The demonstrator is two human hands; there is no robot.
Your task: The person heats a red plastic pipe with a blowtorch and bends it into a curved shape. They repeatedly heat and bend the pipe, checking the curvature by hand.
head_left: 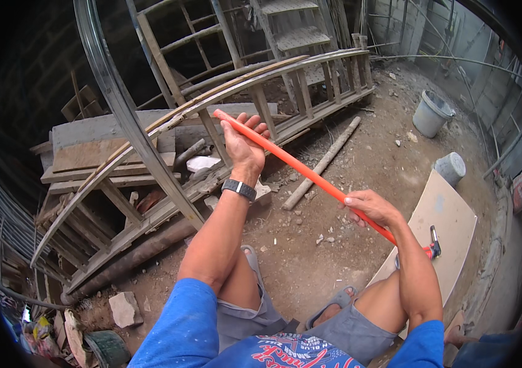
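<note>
A long, straight orange pipe (301,167) slants across the view in front of me, from upper left to lower right. My left hand (243,142) holds it near its far end, palm turned up, with the thumb along the pipe and the fingers loosely curled. Further down its length, my right hand (371,207) is closed round the pipe, thumb on top. Past that hand, the pipe's near end passes behind my right forearm. Beside that forearm, a red and black tool (434,243) rests over a tan board (451,214), partly hidden.
An arched wooden frame (205,98) lies beyond my left hand, with stacked planks (98,153) behind it. A wooden pole (322,162) lies on the dirt. Two grey buckets (431,115) stand at right. A stone block (126,310) sits lower left. Part of another person's foot (455,334) shows lower right.
</note>
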